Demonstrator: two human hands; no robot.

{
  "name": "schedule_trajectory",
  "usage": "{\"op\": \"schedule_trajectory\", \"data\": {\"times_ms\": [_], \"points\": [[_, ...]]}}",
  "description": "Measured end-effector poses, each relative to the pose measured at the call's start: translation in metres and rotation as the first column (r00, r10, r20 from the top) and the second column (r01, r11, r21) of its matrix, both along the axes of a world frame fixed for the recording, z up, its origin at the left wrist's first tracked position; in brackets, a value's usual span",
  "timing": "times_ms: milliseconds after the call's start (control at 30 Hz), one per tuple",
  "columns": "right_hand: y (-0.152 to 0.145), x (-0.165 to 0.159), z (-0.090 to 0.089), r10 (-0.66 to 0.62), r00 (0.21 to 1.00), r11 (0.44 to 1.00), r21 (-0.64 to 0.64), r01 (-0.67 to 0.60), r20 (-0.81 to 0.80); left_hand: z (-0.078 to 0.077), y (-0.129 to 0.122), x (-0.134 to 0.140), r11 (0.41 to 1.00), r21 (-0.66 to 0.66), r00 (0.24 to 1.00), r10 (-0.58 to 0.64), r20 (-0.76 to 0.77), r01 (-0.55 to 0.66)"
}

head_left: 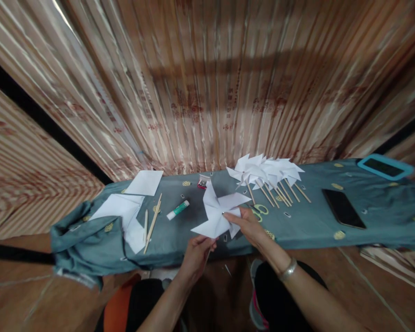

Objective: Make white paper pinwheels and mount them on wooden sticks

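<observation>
A white paper pinwheel (217, 213) is held in front of me, over the near edge of the cloth-covered table. My left hand (198, 254) is closed below it, pinching at its lower side, where a bit of stick shows by the fingers. My right hand (246, 225) grips the pinwheel from the right, thumb at its centre and the other fingers mostly hidden behind the paper. Just behind it lies a small red box (203, 182) with tiny metal pieces. A glue stick (178, 210) is to the left, and green-handled scissors (261, 211) are partly hidden beyond my right hand.
Several finished pinwheels (263, 169) on wooden sticks lie overlapped at the back right. Loose sticks (153, 223) and white paper sheets (119, 207) are on the left. A dark phone (343, 208) and a blue-framed tablet (385, 167) rest on the right. A curtain (207, 92) hangs behind the table.
</observation>
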State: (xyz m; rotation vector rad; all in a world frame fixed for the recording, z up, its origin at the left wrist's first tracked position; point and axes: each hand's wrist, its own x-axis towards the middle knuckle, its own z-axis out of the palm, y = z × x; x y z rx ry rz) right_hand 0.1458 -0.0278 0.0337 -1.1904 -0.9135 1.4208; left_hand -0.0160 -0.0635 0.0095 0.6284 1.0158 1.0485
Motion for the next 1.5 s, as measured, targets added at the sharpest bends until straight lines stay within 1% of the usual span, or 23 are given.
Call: {"op": "schedule_trajectory", "data": {"times_ms": [100,167,267,367,500,633,767,967,1233,1367,1500], "points": [[-0.003,-0.001,-0.004,0.068,0.997,0.997,-0.04,-0.068,0.02,-0.006,-0.012,0.0,0.996,-0.057,0.997,0.064,0.044,-0.061],[-0.005,0.0,-0.009,0.108,0.992,0.992,-0.078,-0.103,0.059,-0.012,-0.022,0.002,0.99,-0.106,0.993,0.101,0.065,-0.094],[-0.008,0.002,-0.018,0.184,0.975,0.973,-0.161,-0.163,0.123,-0.025,-0.038,0.007,0.977,-0.176,0.987,0.133,0.086,-0.116],[-0.008,0.004,-0.027,0.238,0.957,0.956,-0.215,-0.2,0.169,-0.035,-0.049,0.011,0.961,-0.243,0.98,0.164,0.108,-0.134],[-0.001,0.003,-0.034,0.312,0.923,0.928,-0.28,-0.244,0.227,-0.041,-0.055,0.01,0.94,-0.3,0.969,0.207,0.133,-0.16],[0.008,0.001,-0.036,0.397,0.881,0.892,-0.335,-0.303,0.258,-0.044,-0.056,0.007,0.925,-0.342,0.961,0.23,0.151,-0.168],[0.015,-0.001,-0.037,0.447,0.847,0.867,-0.373,-0.331,0.288,-0.047,-0.058,0.006,0.912,-0.373,0.954,0.248,0.168,-0.171],[0.021,-0.001,-0.043,0.458,0.822,0.859,-0.406,-0.311,0.339,-0.048,-0.06,0.009,0.904,-0.395,0.942,0.265,0.207,-0.167],[0.019,0.001,-0.052,0.405,0.825,0.89,-0.375,-0.259,0.393,-0.046,-0.059,0.012,0.882,-0.439,0.919,0.303,0.252,-0.171],[0.019,0.0,-0.054,0.412,0.816,0.889,-0.375,-0.263,0.405,-0.047,-0.058,0.015,0.863,-0.47,0.911,0.329,0.248,-0.183],[0.021,-0.001,-0.054,0.439,0.783,0.882,-0.375,-0.284,0.441,-0.047,-0.057,0.016,0.852,-0.491,0.911,0.335,0.239,-0.185]]}}
